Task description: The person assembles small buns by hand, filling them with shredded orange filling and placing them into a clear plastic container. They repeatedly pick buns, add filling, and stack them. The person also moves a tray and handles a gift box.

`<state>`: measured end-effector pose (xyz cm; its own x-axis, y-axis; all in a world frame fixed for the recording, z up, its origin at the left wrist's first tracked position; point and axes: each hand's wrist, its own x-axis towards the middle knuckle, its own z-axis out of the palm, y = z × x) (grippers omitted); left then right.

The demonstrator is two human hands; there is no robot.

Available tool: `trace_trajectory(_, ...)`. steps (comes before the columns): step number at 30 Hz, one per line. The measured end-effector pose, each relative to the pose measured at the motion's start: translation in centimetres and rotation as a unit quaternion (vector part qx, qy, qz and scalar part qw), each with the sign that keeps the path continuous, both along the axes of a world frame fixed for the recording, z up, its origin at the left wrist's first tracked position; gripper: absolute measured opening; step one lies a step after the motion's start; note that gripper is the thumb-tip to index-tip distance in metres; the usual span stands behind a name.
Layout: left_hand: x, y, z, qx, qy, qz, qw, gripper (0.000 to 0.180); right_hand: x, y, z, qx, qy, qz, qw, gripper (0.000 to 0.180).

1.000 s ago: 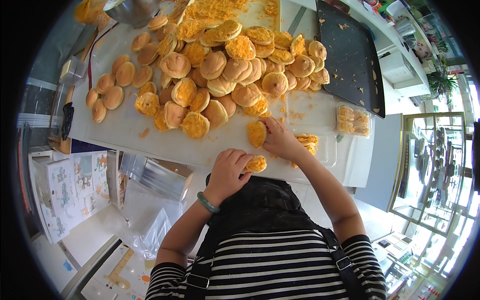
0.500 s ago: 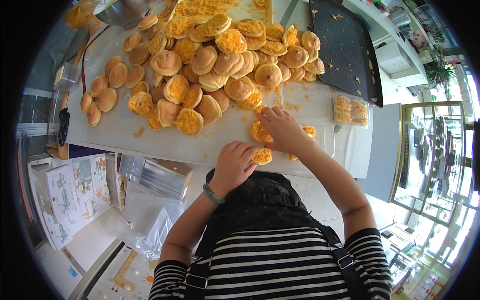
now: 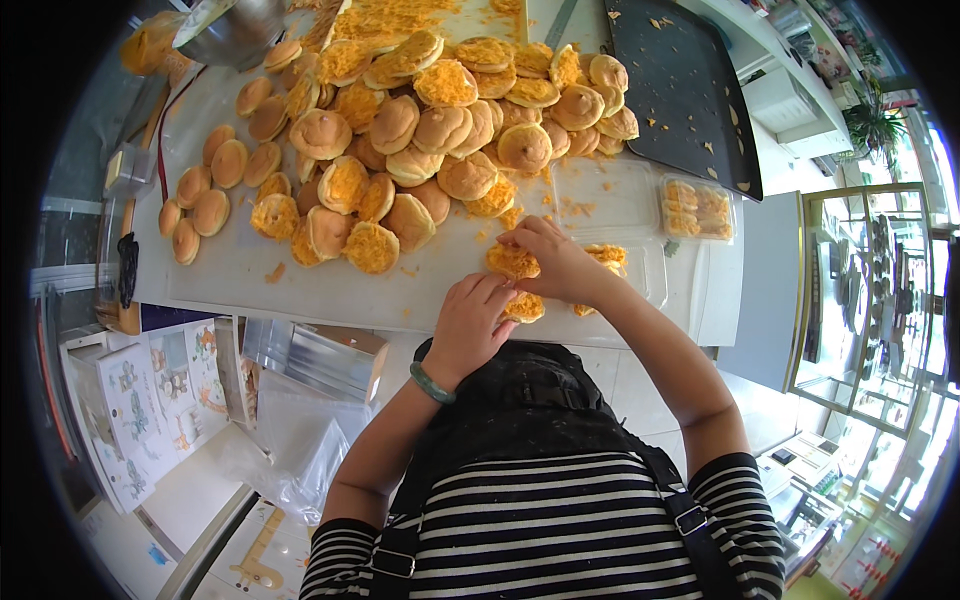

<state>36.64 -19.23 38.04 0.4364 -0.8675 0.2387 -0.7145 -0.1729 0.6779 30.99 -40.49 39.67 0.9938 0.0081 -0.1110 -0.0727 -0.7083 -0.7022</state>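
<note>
My left hand [image 3: 470,322], with a green bangle at the wrist, is closed around a small round bun [image 3: 523,308] coated with orange shreds, close to the table's near edge. Just beyond it, the fingers of my right hand [image 3: 553,258] are closed on a second shred-coated bun [image 3: 511,262]. The two hands almost meet. Partly hidden behind my right forearm, more coated buns [image 3: 606,256] sit by a clear plastic box [image 3: 652,274]. A large heap of buns [image 3: 410,130], some plain golden and some coated, spreads beyond my hands.
A filled clear box [image 3: 697,210] stands right of the open one. The black baking tray [image 3: 680,90] lies at the far right, holding crumbs. At the far left are a metal bowl [image 3: 235,35] and loose plain buns [image 3: 210,212]. Orange shreds [image 3: 400,20] cover a tray at the back.
My right hand has shifted slightly left, its fingers now curled over the far bun. My left hand stays on its bun. The whole view has shifted slightly.
</note>
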Motion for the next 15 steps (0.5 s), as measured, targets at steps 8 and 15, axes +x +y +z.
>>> trace_trajectory(8,0.4,0.4,-0.5,0.008,0.010,-0.002,1.000,0.046,0.2,0.4,0.3,-0.046,-0.037,0.031,0.998,0.045)
trace_trajectory(15,0.7,-0.6,-0.4,-0.036,-0.003,0.065,0.997,0.083,-2.0,1.1,1.6,0.061,-0.015,0.010,0.998,0.039)
